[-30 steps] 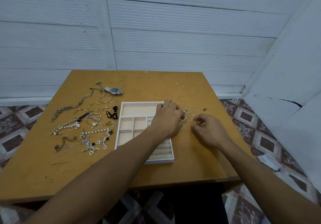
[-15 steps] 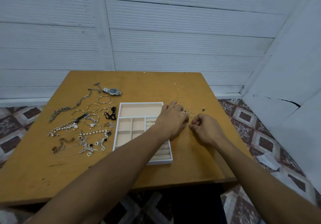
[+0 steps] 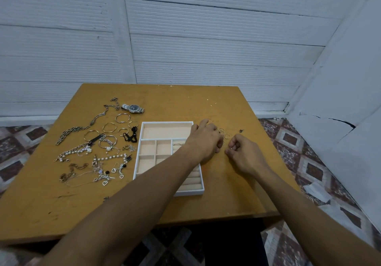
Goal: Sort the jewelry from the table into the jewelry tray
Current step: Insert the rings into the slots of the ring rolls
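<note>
The left hand (image 3: 204,142) hangs knuckles-up over the right rim of the jewelry tray (image 3: 167,123), fingers curled. Its fingertips are hidden, so I cannot tell whether it holds anything. Just beyond it, small loose rings (image 3: 223,134) lie on the table (image 3: 206,104). The right hand (image 3: 245,155), just beside the left, pinches a thin ring (image 3: 231,148). Well left of both hands sits a wristwatch (image 3: 133,108), its dial too small to read. The left forearm covers part of the tray.
</note>
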{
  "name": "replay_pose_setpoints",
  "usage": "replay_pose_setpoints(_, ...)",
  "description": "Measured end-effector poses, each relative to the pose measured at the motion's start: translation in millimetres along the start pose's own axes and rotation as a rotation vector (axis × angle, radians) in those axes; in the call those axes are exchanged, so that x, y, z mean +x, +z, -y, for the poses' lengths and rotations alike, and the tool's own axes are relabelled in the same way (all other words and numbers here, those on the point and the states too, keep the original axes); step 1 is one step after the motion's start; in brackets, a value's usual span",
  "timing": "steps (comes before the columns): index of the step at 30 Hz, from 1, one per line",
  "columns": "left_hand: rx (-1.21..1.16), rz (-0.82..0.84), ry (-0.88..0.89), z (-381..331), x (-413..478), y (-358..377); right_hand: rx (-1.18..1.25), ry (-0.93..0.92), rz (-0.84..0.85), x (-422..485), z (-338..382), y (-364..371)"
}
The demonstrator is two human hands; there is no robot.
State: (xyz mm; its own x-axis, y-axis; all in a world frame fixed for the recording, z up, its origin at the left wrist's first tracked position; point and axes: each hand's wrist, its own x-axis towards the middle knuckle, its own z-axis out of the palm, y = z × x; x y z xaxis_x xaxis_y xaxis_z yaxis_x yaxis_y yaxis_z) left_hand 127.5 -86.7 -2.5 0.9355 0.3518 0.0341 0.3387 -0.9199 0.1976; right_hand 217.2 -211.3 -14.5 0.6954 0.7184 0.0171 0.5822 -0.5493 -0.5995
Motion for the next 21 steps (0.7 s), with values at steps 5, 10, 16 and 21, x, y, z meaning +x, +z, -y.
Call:
replay_pose_setpoints(5,-0.001,-0.002,-0.009,3.2,-0.9,2.4,0.007,-0.002,-0.005,-1.8,1.4,-0.1)
replay_pose_setpoints(10,0.051,0.035,-0.016,1.6,-0.1,4.1,0.011,0.006,0.002,-3.2,2.8,-0.3)
replay_pose_setpoints(16,-0.072,0.004,-0.016,0.3,-6.0,3.8,0.032,-0.009,-0.012,-7.2,1.8,-0.1)
replay_pose_setpoints(21,-0.24,-0.065,-0.044,3.0,-15.6,-3.5,0.068,0.009,-0.01,-5.6,1.2,-5.7)
